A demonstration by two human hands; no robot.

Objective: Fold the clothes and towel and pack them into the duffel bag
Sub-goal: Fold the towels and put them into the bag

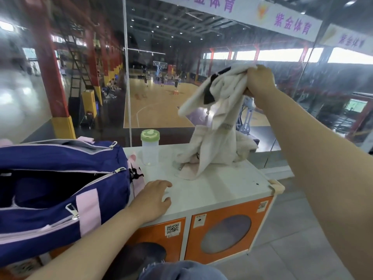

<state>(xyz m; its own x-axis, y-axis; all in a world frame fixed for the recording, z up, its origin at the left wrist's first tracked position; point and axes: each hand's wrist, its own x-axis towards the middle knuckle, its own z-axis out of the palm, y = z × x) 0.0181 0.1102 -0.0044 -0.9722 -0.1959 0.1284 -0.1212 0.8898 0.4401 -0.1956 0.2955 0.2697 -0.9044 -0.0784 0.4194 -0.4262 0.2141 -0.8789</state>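
The right hand (pixel 260 80) is raised high, fingers bunched round the top edge of a cream garment (pixel 214 122) with dark trim, lifting it so its length hangs free and its lower folds trail onto the desk (pixel 212 190); held up like this the cloth can drop straight, which should make its edges easier to find before folding. Under its trailing end lies a pale pink cloth (pixel 186 172), perhaps the towel, though I cannot tell for sure. The left hand (pixel 153 199) rests flat on the desk with fingers spread and holding nothing, just beside the end of the blue duffel bag (pixel 60 188), likely steadying the person while the other arm reaches. The bag sits at the left end of the desk, its main zip open and its dark inside showing, ready to receive folded things; something pink peeks out behind its top. A clear bottle with a green lid (pixel 150 147) stands upright between the bag and the garment, close enough to be knocked if the cloth swings. No folding appears done yet.
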